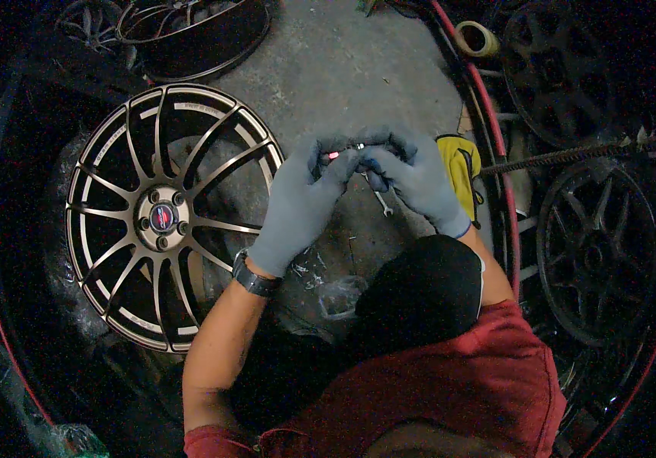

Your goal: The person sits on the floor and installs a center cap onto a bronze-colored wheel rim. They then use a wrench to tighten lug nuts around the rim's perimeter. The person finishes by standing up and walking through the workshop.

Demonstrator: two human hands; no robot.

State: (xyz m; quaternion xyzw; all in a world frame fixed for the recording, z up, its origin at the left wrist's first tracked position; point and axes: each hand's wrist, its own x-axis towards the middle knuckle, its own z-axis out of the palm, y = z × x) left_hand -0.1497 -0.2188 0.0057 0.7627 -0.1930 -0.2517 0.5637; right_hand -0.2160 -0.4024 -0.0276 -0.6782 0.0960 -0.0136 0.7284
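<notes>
Both my hands wear grey gloves and meet in front of me, fingertips almost touching. My left hand (305, 191) is closed in a pinch on a small piece with a red part (334, 155), mostly hidden by the fingers. My right hand (418, 179) is also closed; a small open-end wrench (384, 204) sticks out below its fingers. Between the fingertips shows a little bright metal part (359, 146), too small to name. To the left of my left hand lies a bronze multi-spoke wheel rim (137, 238), face up, with a dark centre cap.
More dark rims lie at upper left (213, 46) and right (599, 252). Beside my right wrist is a yellow cloth-like item (458, 172). A ribbed dark rod (565, 158), a tape roll (477, 39) and a red hose (488, 114) lie on the right. Clear plastic (342, 295) lies on the floor.
</notes>
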